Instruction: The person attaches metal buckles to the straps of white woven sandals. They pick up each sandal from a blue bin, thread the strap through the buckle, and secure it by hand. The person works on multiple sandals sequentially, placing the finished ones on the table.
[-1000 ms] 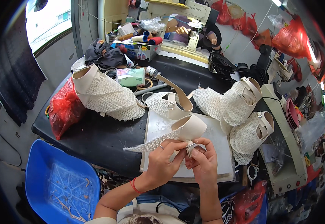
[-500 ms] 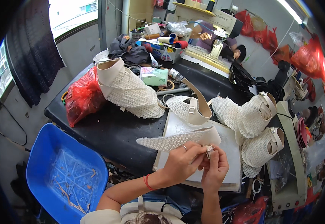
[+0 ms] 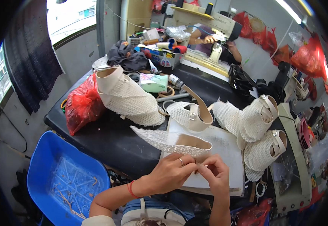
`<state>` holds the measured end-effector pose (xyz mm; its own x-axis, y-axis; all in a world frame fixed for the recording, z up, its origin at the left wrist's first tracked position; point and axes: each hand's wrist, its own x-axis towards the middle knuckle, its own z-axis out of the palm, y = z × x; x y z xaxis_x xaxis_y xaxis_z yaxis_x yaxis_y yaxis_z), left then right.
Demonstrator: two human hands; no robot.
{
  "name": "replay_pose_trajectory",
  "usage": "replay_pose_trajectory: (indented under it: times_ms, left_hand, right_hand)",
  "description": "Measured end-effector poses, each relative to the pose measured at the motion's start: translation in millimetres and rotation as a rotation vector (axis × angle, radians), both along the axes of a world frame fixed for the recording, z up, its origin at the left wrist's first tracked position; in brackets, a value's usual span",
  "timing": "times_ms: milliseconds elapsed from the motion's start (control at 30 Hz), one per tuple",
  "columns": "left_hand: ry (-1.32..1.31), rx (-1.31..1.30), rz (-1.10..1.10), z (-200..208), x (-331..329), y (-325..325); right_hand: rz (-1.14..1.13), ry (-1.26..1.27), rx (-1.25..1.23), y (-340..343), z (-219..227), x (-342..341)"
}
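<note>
My left hand (image 3: 171, 171), with a ring and a red wrist string, pinches its fingertips together over the white board. Facing it, my right hand (image 3: 216, 174) is closed in a pinch as well. The fingertips almost meet around something small; only a pale bit shows, and the rest is hidden. Just beyond them a white woven shoe upper (image 3: 158, 140) stands on its edge with its beige lining showing. Whether the small thing joins it, I cannot tell. Farther off lies another woven upper (image 3: 179, 112) with a buckle and a beige strap.
Under my hands is a white board (image 3: 224, 150) on the black table (image 3: 122, 143). Stacked woven uppers stand left (image 3: 134, 100) and right (image 3: 260, 116). Also around are a red plastic bag (image 3: 82, 107), a blue bin (image 3: 45, 165), scissors (image 3: 261, 187) and a sewing machine (image 3: 209, 62) with a person behind it.
The woven upper has tilted, so its beige lining now shows. Both hands have come slightly nearer to me, still pinching; the small pale piece between them is more hidden.
</note>
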<state>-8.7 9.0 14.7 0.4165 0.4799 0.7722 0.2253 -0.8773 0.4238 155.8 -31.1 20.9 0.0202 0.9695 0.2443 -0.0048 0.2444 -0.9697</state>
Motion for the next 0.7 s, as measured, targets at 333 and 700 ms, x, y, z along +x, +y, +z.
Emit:
replay_pose_trajectory:
  times_ms: [333,700]
  left_hand:
    - [-0.002,-0.365,-0.086,-10.3,-15.7,-13.7]
    - [-0.504,-0.827,0.187,9.4,-76.3,-31.4]
  right_hand:
    - [-0.381,-0.482,0.293,22.2,-12.7,-0.2]
    - [0.063,-0.914,0.998,7.1,-11.7,-77.4]
